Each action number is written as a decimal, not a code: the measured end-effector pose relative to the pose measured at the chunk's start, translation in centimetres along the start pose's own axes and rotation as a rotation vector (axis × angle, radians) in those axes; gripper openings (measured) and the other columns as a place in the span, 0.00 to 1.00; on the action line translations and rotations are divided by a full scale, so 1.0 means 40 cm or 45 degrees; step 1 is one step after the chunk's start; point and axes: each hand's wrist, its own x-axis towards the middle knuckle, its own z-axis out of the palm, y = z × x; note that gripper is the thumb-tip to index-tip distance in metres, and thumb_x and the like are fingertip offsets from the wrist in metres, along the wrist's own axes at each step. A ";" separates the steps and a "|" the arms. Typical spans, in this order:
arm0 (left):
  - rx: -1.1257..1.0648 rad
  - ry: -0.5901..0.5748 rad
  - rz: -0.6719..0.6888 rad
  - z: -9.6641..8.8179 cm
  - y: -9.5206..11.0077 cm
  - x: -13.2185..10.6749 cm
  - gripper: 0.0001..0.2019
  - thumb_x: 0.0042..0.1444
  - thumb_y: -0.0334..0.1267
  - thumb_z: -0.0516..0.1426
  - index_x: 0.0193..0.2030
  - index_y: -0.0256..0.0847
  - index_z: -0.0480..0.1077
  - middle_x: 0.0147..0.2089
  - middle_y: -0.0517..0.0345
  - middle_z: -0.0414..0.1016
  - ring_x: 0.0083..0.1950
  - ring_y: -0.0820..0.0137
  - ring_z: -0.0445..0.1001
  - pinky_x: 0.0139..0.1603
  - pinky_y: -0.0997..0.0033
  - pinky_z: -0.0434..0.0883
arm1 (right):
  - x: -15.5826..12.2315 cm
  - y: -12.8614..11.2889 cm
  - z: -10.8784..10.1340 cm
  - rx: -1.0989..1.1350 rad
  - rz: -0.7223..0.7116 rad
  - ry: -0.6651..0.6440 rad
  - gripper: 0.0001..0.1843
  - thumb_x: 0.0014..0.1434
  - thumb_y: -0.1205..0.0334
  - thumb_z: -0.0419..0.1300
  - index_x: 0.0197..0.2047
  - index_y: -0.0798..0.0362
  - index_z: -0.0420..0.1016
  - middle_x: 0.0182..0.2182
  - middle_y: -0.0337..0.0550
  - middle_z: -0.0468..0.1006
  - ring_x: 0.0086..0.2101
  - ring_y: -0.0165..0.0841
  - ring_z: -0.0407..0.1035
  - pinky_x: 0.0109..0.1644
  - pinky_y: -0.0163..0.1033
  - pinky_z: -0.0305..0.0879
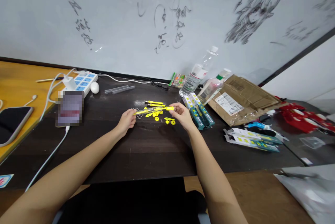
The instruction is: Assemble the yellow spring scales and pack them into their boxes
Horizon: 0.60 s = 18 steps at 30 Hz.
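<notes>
Both hands grip a slim clear tube with yellow parts, held nearly level just above the dark table. Its left end is pinched in my left hand. At the yellow right end, the fingers of my right hand are closed. Beneath and behind it lie small yellow plastic pieces, some of them round. Two yellow-and-black rods rest just beyond. More yellow pieces sit by my right hand, and a thin coiled wire or string shows near my left hand.
To the right stand printed narrow boxes, a water bottle and a brown parcel. An opened box lies farther right. On the left are a power strip, a phone and cables. Clear tubes lie behind.
</notes>
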 end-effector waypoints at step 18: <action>0.151 -0.043 -0.073 0.005 0.001 -0.002 0.14 0.55 0.44 0.54 0.27 0.42 0.52 0.18 0.73 0.45 0.13 0.84 0.43 0.12 0.84 0.40 | -0.009 -0.007 0.015 -0.023 -0.049 -0.078 0.17 0.49 0.54 0.66 0.42 0.50 0.74 0.30 0.39 0.69 0.32 0.30 0.65 0.35 0.36 0.64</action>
